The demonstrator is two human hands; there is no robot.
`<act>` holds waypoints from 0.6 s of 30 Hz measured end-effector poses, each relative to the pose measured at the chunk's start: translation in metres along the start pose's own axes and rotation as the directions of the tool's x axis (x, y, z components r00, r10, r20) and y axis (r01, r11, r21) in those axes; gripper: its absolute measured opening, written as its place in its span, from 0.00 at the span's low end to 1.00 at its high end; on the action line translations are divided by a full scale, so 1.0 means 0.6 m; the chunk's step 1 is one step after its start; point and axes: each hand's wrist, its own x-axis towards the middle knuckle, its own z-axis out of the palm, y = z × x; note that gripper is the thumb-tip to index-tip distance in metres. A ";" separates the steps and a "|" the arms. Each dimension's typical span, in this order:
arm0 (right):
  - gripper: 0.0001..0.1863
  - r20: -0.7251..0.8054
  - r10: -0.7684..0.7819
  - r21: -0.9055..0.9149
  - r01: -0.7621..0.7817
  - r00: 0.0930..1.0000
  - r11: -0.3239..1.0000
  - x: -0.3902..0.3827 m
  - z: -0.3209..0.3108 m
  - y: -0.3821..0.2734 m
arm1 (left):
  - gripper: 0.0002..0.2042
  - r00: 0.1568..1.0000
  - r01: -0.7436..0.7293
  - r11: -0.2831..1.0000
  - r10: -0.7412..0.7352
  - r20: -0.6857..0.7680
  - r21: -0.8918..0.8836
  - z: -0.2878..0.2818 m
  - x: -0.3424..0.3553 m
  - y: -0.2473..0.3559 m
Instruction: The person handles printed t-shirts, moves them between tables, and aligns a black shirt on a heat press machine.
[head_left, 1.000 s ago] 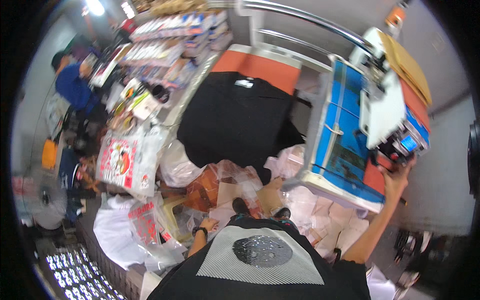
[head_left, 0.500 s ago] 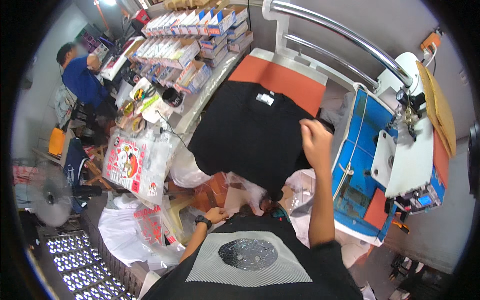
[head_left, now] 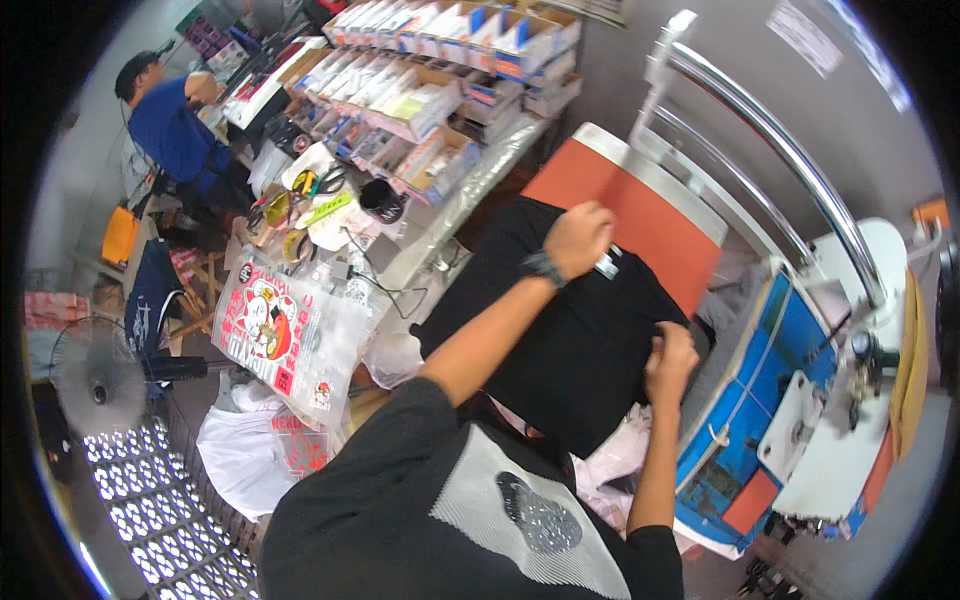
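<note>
A black T-shirt (head_left: 530, 330) lies spread over the orange pad of a press platen (head_left: 640, 215), a white label showing at its collar. My left hand (head_left: 580, 240), with a dark watch on its wrist, is over the collar area. Its fingers are curled and slightly blurred, and what they hold, if anything, is hidden. At the shirt's right side, my right hand (head_left: 671, 362) has its fingers closed on the black cloth. The shirt's lower part hangs toward me over the platen's near edge.
Right of the platen stands a blue-topped machine bed (head_left: 740, 390) with chrome bars (head_left: 780, 130) above. Boxes of white packets (head_left: 410, 100) fill the left bench beside a black mug (head_left: 382, 198). A printed plastic bag (head_left: 285, 320) and a fan (head_left: 98, 390) are left. Another person (head_left: 175, 125) works far left.
My left hand has risen from low beside my body to the shirt's collar. My right hand has moved down along the shirt's right side. The whole view has shifted and turned.
</note>
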 end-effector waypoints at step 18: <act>0.14 0.208 0.031 -0.105 -0.009 0.978 0.994 -0.085 -0.016 -0.153 | 0.24 0.673 -0.031 0.967 -0.167 0.720 0.253 0.072 0.024 -0.061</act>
